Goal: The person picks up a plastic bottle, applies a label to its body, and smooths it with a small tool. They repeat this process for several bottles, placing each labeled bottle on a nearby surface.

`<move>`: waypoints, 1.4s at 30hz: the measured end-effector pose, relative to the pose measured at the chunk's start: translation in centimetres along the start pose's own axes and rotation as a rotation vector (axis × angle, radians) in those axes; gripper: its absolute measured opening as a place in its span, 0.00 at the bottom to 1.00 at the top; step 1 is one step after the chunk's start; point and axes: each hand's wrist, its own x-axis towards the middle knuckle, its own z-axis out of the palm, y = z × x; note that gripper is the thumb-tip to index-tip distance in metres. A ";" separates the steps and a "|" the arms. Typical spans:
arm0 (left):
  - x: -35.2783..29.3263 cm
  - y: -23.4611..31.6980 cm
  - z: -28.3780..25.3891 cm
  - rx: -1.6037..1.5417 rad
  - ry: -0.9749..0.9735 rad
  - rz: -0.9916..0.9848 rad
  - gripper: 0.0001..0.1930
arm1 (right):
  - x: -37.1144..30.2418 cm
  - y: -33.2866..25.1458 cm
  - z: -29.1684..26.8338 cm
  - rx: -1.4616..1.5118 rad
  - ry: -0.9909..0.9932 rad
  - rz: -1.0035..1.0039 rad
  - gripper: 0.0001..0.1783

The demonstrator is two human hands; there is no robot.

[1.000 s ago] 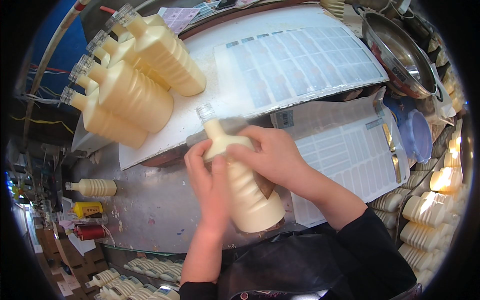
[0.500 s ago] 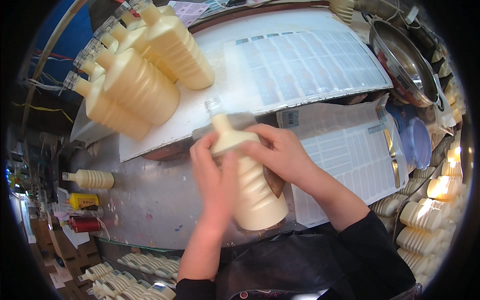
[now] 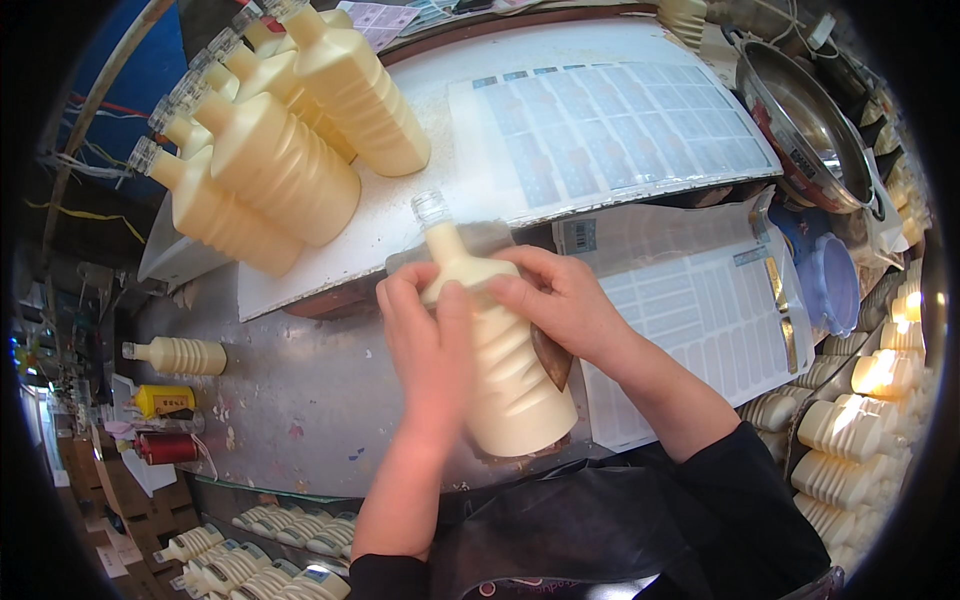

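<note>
between the half-curled left hand (image 3: 425,335) and half-curled right hand (image 3: 568,305), both gripping it near the top, is a cream bottle (image 3: 518,405), ribbed below them, its clear-tipped neck (image 3: 440,230) pointing beyond them.

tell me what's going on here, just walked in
A person is holding a ribbed cream plastic bottle with both hands, the left hand and right hand around its shoulder, over a grey worktable. More cream bottles stand grouped on a white board beyond, at the left. A sheet of pale blue labels lies on that board too.
</note>
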 end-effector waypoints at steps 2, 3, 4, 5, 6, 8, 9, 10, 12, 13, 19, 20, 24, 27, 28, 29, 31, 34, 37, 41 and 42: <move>0.0 -0.4 0.0 -0.012 0.012 0.021 0.18 | 0.0 -0.2 0.0 -0.018 -0.014 0.006 0.25; -0.1 -0.7 0.1 -0.018 0.018 0.032 0.18 | 0.0 -0.6 -0.2 -0.040 -0.029 0.017 0.23; -0.2 -1.2 0.1 -0.101 0.015 -0.004 0.18 | 0.0 -0.8 -0.3 -0.062 -0.044 0.027 0.21; -0.3 -1.7 0.1 -0.184 0.012 -0.039 0.18 | 0.1 -0.6 -0.4 -0.023 -0.055 0.036 0.21; -0.3 -1.9 0.1 -0.266 0.008 -0.073 0.19 | 0.2 -0.3 -0.6 0.017 -0.065 0.044 0.21; -0.9 -1.2 0.2 -0.281 0.044 -0.100 0.19 | 0.3 0.3 -0.9 0.068 -0.080 0.045 0.22; -1.2 -1.0 0.2 -0.289 0.062 -0.114 0.19 | 0.2 0.5 -1.0 0.077 -0.084 0.040 0.22; -1.4 -1.1 0.1 -0.319 0.043 -0.137 0.19 | 0.1 0.8 -1.0 0.087 -0.088 0.034 0.23; -1.5 -1.6 -0.1 -0.379 0.008 -0.184 0.19 | 0.2 1.2 -1.0 0.102 -0.109 -0.015 0.23; -1.4 -1.6 -0.3 -0.373 -0.005 -0.176 0.19 | 0.3 1.3 -1.1 0.109 -0.121 -0.039 0.23; -0.5 0.2 -0.3 -0.268 -0.052 -0.225 0.22 | 0.3 -1.9 -0.3 -0.100 -0.010 0.078 0.20; -0.6 0.1 -0.1 -0.221 -0.041 -0.208 0.22 | 0.0 -3.2 0.1 -0.158 0.009 0.105 0.20; -0.4 0.1 0.3 -0.256 -0.052 -0.212 0.24 | 0.1 -1.5 -0.1 -0.116 -0.004 0.054 0.20; -0.6 -0.1 0.4 -0.229 -0.057 -0.197 0.18 | 0.1 -0.7 -0.1 -0.033 -0.016 0.053 0.19; -0.5 0.0 0.4 -0.264 -0.049 -0.216 0.19 | 0.1 -0.6 -0.1 -0.034 -0.012 0.042 0.19; -0.5 0.2 0.3 -0.300 -0.041 -0.235 0.21 | 0.0 -0.5 -0.2 -0.035 -0.009 0.031 0.19; -0.4 0.0 0.2 -0.333 -0.035 -0.245 0.22 | 0.0 -0.5 -0.3 0.053 -0.021 0.040 0.19; -0.4 -0.4 0.2 -0.283 -0.038 -0.219 0.19 | 0.1 -1.6 -0.4 -0.001 -0.015 0.072 0.20; -0.3 -0.1 0.3 -0.155 -0.051 -0.167 0.15 | 0.2 -2.6 0.1 -0.202 0.013 0.061 0.21; 0.0 -0.7 0.2 -0.088 -0.062 -0.113 0.15 | 0.4 -2.3 -0.3 -0.213 -0.017 0.074 0.22; 0.1 -0.5 0.2 -0.093 -0.063 -0.118 0.15 | 0.4 -1.9 -0.3 -0.165 -0.019 0.054 0.22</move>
